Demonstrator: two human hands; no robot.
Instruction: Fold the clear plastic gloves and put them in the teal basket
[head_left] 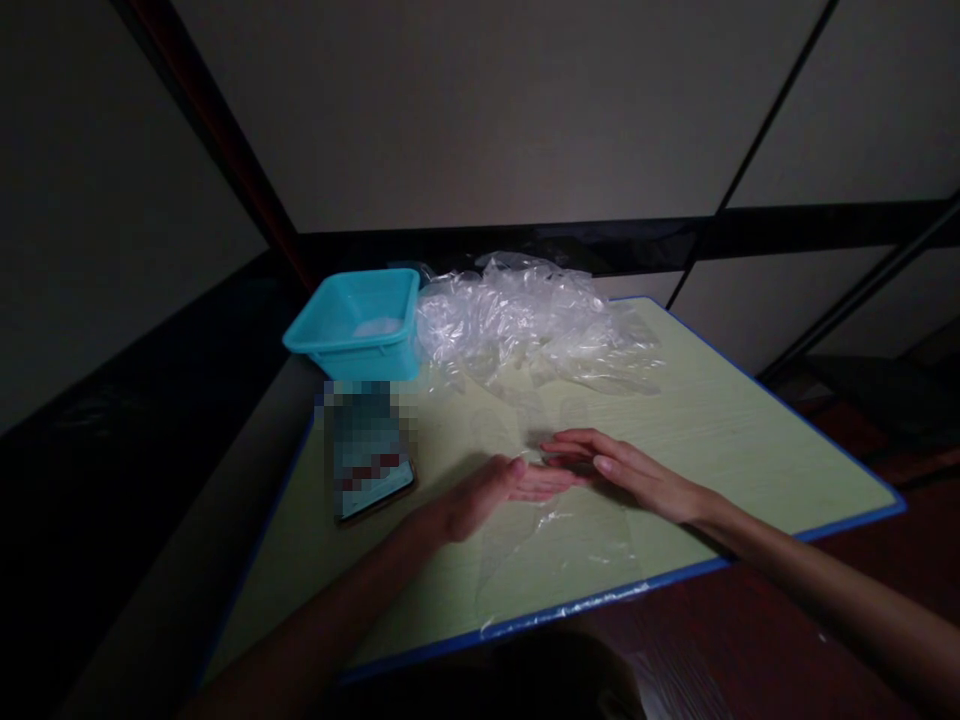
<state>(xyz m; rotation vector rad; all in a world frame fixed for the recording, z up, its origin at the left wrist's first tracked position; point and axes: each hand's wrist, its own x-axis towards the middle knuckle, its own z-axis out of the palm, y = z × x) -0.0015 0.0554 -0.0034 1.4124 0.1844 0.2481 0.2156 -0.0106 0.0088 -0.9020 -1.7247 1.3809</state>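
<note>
A clear plastic sheet (559,545), shaped like a thin disposable glove, lies flat on the pale green table (750,430) near its front edge. My left hand (487,490) rests on the sheet's upper part with fingers stretched out flat. My right hand (622,470) lies just beside it, fingers also extended and pressed on the same sheet, the fingertips of both hands meeting. Neither hand grips anything.
A heap of crumpled clear plastic gloves (525,320) sits at the table's back. A turquoise plastic tub (360,320) stands at the back left corner. A phone (371,460) lies left of my hands. Dark floor surrounds the blue-edged table.
</note>
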